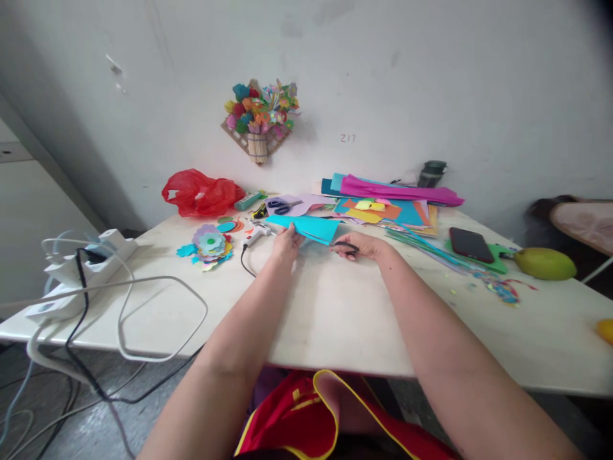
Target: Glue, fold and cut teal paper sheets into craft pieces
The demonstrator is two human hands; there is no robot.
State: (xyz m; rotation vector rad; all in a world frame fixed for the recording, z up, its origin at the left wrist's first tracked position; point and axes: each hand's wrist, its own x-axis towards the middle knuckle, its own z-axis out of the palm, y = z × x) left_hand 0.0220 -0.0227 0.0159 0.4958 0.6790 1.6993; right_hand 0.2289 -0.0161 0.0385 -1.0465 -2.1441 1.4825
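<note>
Near the middle of the table, my left hand (pixel 288 243) grips the lower left edge of a bright blue sheet of paper (pixel 313 227), which looks folded. My right hand (pixel 357 246) is closed on the black handles of a pair of scissors (pixel 345 248), at the right corner of the blue paper. The scissors' blades are too small to make out clearly. A white glue gun (pixel 257 235) lies just left of my left hand. Stacked paper flower shapes (pixel 209 241) rest further left.
A red plastic bag (pixel 201 193), purple-handled scissors (pixel 283 206) and coloured paper (pixel 407 212) lie at the back. At right are a phone (pixel 470 245), paper strips (pixel 431 246) and a green-yellow fruit (pixel 546 263). A power strip (pixel 81 281) with looping cables occupies the left.
</note>
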